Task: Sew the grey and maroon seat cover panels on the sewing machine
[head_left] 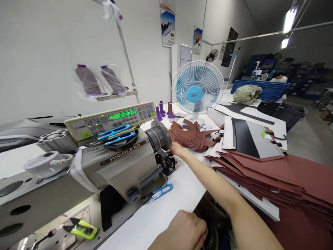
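Right hand is out at full stretch, at the foot of the fanned stack of brown pieces. Its fingers are tucked behind the handwheel, so I can't tell its grip. Left hand sits clenched in a fist at the near edge of the table. The sewing machine walls off the left, with blue snips lying just below it. The fan stands behind the stack, and big brown panels crowd the right. Bare white tabletop runs beneath the forearm.
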`<state>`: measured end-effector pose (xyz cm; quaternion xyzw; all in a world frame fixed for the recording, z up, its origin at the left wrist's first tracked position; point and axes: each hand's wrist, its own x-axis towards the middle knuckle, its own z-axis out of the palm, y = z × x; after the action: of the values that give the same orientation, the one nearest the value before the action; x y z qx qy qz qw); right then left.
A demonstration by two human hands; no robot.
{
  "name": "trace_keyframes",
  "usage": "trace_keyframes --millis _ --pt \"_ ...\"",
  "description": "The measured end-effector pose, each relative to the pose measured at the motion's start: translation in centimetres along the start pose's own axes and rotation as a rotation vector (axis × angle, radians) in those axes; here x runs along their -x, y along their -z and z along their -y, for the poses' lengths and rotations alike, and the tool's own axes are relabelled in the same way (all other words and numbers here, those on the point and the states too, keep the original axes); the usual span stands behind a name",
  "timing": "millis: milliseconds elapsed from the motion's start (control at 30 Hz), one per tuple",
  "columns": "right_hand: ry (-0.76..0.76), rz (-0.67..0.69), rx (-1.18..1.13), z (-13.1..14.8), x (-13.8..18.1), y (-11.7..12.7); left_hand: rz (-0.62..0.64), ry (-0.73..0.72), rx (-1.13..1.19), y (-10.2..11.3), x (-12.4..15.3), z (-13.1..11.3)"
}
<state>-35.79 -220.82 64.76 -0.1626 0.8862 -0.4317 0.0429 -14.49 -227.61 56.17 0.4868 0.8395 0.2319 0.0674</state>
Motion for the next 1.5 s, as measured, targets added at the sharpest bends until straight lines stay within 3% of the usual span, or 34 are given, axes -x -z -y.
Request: trace_keyframes --millis 67,133,367,500,600,667,800,933,1067,1200,1367,1500 --pt "0.032 0.075 0.031 1.4 -2.1 0.3 0.012 -0.137 -0.139 -1.0 0.1 0.5" --pt "0.068 0.152 0.077 1.9 -3.0 1.1 -0.021 -0.167 -0.183 -1.7 0.3 1.0" --pt "0.188 0.437 0.268 -2.2 -1.0 6.3 -0.041 0.001 0.119 -0.2 0.4 0.3" --pt "0.187 0.409 0.360 -2.1 -1.6 5.8 -0.169 0.202 0.369 1.1 0.5 -0.5" --pt "0.175 0.499 0.402 -1.9 -2.0 5.5 -0.308 0.391 0.763 1.6 0.4 -0.5" --pt "0.188 0.510 0.406 -1.9 -2.0 5.9 -0.368 0.442 0.896 1.8 0.2 -0.4" --pt "0.186 0.426 0.425 -2.1 -2.1 6.0 -0.392 0.423 0.781 2.1 0.0 -0.5" --pt "0.161 0.517 0.432 -2.2 -2.2 5.8 -0.439 0.429 0.941 1.9 0.0 -0.5" --pt "0.156 0.439 0.447 -2.4 -2.5 5.6 -0.463 0.440 0.992 1.5 0.0 0.0" --pt "0.134 0.517 0.479 -2.3 -2.5 5.6 -0.499 0.422 1.048 1.1 0.0 0.6" --pt "0.125 0.443 0.512 -2.1 -2.4 5.5 -0.570 0.391 1.127 0.6 -0.3 1.2" --pt "0.093 0.521 0.523 -1.9 -2.2 5.3 -0.584 0.376 1.206 0.8 -0.4 1.3"
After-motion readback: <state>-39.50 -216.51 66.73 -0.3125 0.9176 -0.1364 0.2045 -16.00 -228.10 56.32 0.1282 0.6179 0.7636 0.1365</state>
